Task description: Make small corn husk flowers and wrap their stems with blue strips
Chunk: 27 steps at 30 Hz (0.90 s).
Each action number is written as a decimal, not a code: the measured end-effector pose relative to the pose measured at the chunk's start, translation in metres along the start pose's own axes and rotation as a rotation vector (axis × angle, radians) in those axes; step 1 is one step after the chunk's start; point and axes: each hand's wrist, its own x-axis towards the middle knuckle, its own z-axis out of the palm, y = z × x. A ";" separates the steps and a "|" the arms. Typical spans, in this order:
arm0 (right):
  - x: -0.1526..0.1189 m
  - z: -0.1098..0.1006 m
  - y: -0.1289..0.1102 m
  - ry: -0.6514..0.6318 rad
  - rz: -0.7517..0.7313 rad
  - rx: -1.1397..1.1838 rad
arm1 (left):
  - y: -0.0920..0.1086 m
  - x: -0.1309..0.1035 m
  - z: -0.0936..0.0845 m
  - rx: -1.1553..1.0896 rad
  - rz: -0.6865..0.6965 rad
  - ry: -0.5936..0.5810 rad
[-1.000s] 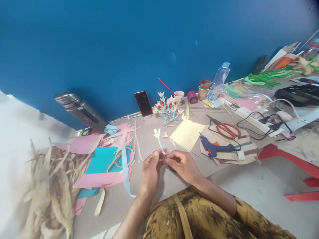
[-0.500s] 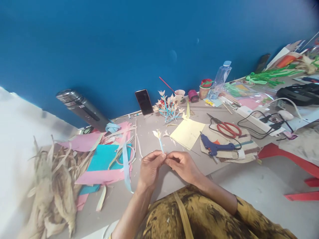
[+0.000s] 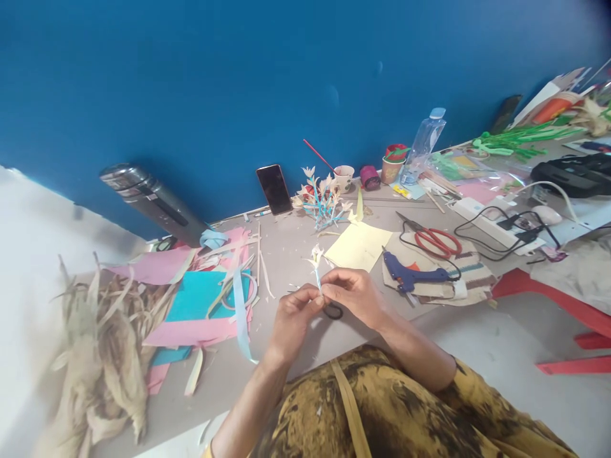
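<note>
Cream petals (image 3: 316,256) stand upright on a pale blue stem (image 3: 319,280), just at twelve o'clock of the fingers that hold it, over the counter (image 3: 286,251). Such a thin stem would probably bend or crease if the two pinches pushed against each other. A twist with too loose a grip could let the blue covering slip, though whether its lower end is fastened cannot be made out. The petals look brittle, and a knuckle brushing up at them might tear one.

The left hand (image 3: 294,319) is drawn narrow, thumb and forefinger pinching the stem low down, the other fingers curled. The right hand (image 3: 354,292) is just as narrow, its thumb and fingertips on the stem slightly higher, at two o'clock of the left pinch. A black loop (image 3: 335,312) lies close by at five o'clock, partly hidden.

Towards three o'clock sits the glue gun (image 3: 413,276); whether it is hot cannot be told. An elbow swung that way could knock it or the scissors (image 3: 421,231) beside it.
</note>
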 end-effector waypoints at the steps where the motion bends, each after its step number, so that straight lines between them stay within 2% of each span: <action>1: 0.000 -0.001 0.001 -0.019 0.002 0.017 | 0.000 0.000 0.000 0.027 0.010 -0.004; 5: 0.000 -0.003 0.000 -0.057 -0.008 0.032 | 0.001 -0.001 0.000 0.085 0.032 -0.019; 9: -0.001 -0.004 0.001 0.009 -0.047 0.020 | 0.002 -0.001 0.001 0.091 0.064 0.029; 12: -0.001 -0.003 0.005 0.070 -0.083 0.024 | -0.001 0.000 0.000 0.033 0.019 0.076; 15: -0.001 -0.003 0.009 0.074 -0.041 0.115 | -0.006 0.000 0.000 -0.065 -0.035 0.118; 21: -0.002 0.000 0.016 0.031 -0.015 0.208 | -0.011 0.000 0.005 -0.178 -0.059 0.045; 24: -0.001 -0.002 0.019 0.094 -0.033 0.200 | -0.011 -0.001 0.006 -0.175 -0.098 0.044; 27: 0.002 -0.006 0.020 0.149 -0.024 0.304 | -0.012 -0.003 0.006 -0.128 -0.120 0.031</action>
